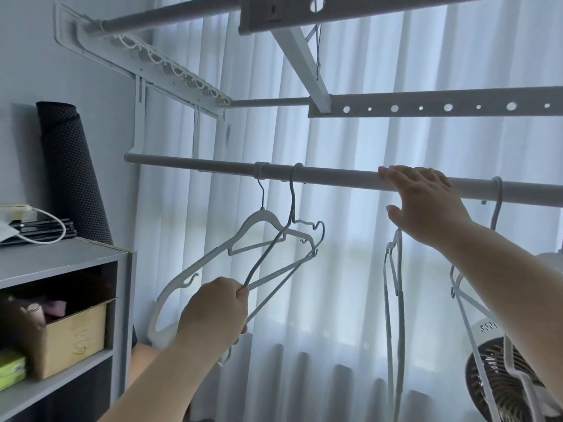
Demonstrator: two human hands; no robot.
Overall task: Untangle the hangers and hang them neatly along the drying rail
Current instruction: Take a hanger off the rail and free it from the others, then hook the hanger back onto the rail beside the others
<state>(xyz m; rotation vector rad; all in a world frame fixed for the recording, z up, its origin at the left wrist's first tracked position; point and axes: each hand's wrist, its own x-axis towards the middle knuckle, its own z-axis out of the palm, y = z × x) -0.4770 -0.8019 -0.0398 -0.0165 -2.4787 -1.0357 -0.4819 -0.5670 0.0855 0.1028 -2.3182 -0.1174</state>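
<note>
At the middle rail [198, 166], your left hand [213, 312] pinches the lower corner of a grey hanger [265, 257] that crosses a white hanger [210, 254]. Both hooks are on the rail. Your right hand [426, 202] lies over the rail, fingers straight. To part them cleanly, ease the grey corner sideways out of the white frame, not downward. Count four hangers at least: these two, an edge-on hanger [396, 242], and a far hanger [498, 202].

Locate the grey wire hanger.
Head view, left of centre: the grey wire hanger hangs on the lower rail beside the white hanger, its bottom corner pinched by the left hand.
</note>
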